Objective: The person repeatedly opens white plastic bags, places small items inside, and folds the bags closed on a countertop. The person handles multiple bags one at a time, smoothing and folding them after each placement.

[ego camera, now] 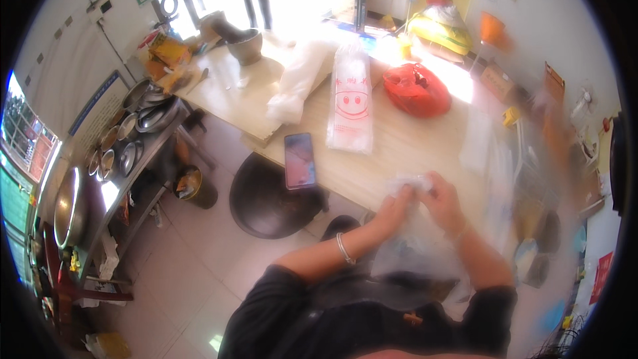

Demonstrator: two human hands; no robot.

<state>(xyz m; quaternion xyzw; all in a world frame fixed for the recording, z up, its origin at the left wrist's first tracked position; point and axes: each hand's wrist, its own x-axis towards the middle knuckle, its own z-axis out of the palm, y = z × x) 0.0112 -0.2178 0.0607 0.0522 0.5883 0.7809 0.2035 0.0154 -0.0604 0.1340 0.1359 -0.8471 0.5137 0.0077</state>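
A thin, translucent plastic bag hangs down in front of my body, over the near edge of the table. My left hand pinches the bag's gathered top, and my right hand grips it close beside. The fingertips of both hands nearly meet there; blur hides how the plastic is folded between them. Beyond them on the table lies a flat stack of clear plastic bags printed with a red smiling face and writing. A smartphone rests at the table edge, left of my hands.
The wooden table also bears a red plastic bag, a bundle of white plastic and a stone mortar. Below its left edge is a large black wok. A rack with metal bowls and a bin stand left.
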